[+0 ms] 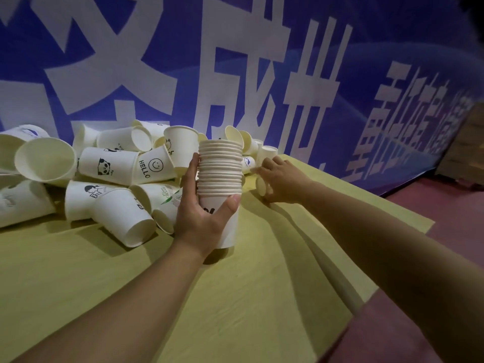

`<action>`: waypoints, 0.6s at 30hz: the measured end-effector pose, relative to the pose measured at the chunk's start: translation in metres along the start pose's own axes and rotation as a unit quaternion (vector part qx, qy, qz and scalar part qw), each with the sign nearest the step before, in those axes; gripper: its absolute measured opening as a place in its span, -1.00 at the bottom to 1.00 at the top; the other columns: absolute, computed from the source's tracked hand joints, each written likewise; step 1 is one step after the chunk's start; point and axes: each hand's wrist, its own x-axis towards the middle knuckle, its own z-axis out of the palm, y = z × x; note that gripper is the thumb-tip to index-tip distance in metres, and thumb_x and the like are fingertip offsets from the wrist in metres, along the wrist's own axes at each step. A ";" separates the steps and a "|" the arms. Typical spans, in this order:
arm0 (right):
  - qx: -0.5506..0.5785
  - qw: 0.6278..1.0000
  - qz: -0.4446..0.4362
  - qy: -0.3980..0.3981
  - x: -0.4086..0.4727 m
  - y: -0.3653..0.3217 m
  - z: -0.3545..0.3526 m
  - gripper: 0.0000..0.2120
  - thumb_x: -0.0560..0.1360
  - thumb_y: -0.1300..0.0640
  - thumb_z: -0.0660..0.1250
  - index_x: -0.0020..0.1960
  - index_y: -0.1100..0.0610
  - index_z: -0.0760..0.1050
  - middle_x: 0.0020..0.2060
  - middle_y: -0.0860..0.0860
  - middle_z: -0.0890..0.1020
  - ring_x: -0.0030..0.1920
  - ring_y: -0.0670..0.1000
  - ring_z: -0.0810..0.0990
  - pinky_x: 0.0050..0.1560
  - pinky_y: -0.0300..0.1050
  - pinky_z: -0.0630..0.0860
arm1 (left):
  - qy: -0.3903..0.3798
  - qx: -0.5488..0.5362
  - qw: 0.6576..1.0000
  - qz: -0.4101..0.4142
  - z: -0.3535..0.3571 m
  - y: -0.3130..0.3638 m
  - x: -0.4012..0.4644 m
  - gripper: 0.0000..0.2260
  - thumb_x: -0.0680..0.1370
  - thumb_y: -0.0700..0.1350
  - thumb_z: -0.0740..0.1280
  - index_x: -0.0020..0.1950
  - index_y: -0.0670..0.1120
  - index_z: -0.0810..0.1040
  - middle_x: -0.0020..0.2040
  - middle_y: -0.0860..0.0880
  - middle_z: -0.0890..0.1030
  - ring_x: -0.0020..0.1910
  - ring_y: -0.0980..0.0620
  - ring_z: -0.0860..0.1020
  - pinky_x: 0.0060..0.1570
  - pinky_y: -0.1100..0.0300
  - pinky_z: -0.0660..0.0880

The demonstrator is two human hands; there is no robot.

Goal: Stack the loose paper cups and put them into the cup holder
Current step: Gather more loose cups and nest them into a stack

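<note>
A tall stack of nested white paper cups (219, 169) stands upright on the yellow cloth near the middle. My left hand (201, 205) grips its lower part, thumb on the right side, fingers up the left. My right hand (280, 179) reaches to the right of the stack and curls round a loose white cup (261, 186) lying on its side. A heap of loose cups (110, 166), some printed with a panda, a smiley and "HELLO", lies at the left and behind the stack. No cup holder is in view.
The yellow cloth (235, 297) covers the table, wrinkled near the right edge. A blue banner wall (288, 61) with white characters stands right behind the cups. Dark red floor (432, 226) shows past the table's right edge.
</note>
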 end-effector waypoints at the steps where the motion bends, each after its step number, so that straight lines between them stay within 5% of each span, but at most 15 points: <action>1: 0.020 1.000 0.011 -0.012 -0.003 0.000 -0.002 -0.31 0.46 -0.14 0.48 0.51 -0.03 0.33 0.38 -0.01 0.42 0.31 0.06 0.37 0.37 -0.04 0.37 | -0.002 0.000 1.000 0.001 0.000 0.000 0.000 -0.14 0.38 0.20 0.43 0.55 0.35 0.00 0.43 0.12 0.33 0.19 0.20 0.49 -0.01 0.27 0.50; 7: 0.059 0.993 0.066 -0.079 -0.011 0.006 -0.010 -0.36 0.44 -0.13 0.51 0.43 -0.03 0.36 0.28 0.00 0.55 0.21 0.04 0.46 0.24 -0.05 0.45 | -0.004 -0.010 1.000 -0.001 -0.002 0.003 -0.001 -0.14 0.36 0.22 0.44 0.53 0.39 0.01 0.36 0.21 0.37 0.15 0.32 0.49 0.02 0.25 0.50; 12: 0.223 0.966 0.092 0.092 -0.039 0.002 -0.038 -0.25 0.39 -0.11 0.56 0.47 -0.12 0.30 0.33 -0.06 0.49 0.22 0.00 0.51 0.16 -0.06 0.54 | -0.013 -0.008 1.000 0.007 -0.001 0.005 -0.003 -0.15 0.32 0.28 0.41 0.50 0.44 0.03 0.30 0.27 0.40 0.18 0.26 0.51 0.11 0.11 0.55; 14: 0.292 0.941 0.113 0.125 -0.056 -0.002 -0.042 -0.35 0.39 -0.07 0.56 0.41 -0.14 0.38 0.25 -0.09 0.46 0.18 -0.02 0.50 0.15 -0.07 0.56 | -0.014 -0.005 1.000 0.009 0.000 0.005 -0.004 -0.16 0.32 0.28 0.41 0.49 0.45 0.03 0.29 0.29 0.40 0.18 0.26 0.51 0.11 0.09 0.55; 18: 0.319 0.936 0.142 0.056 -0.084 -0.001 -0.038 -0.59 0.41 0.00 0.55 0.20 -0.09 0.49 0.19 -0.07 0.45 0.17 0.04 0.52 0.12 -0.08 0.62 | -0.010 -0.009 1.000 0.010 0.000 0.005 -0.004 -0.16 0.31 0.30 0.39 0.50 0.44 0.02 0.28 0.28 0.40 0.10 0.44 0.47 -0.01 0.30 0.47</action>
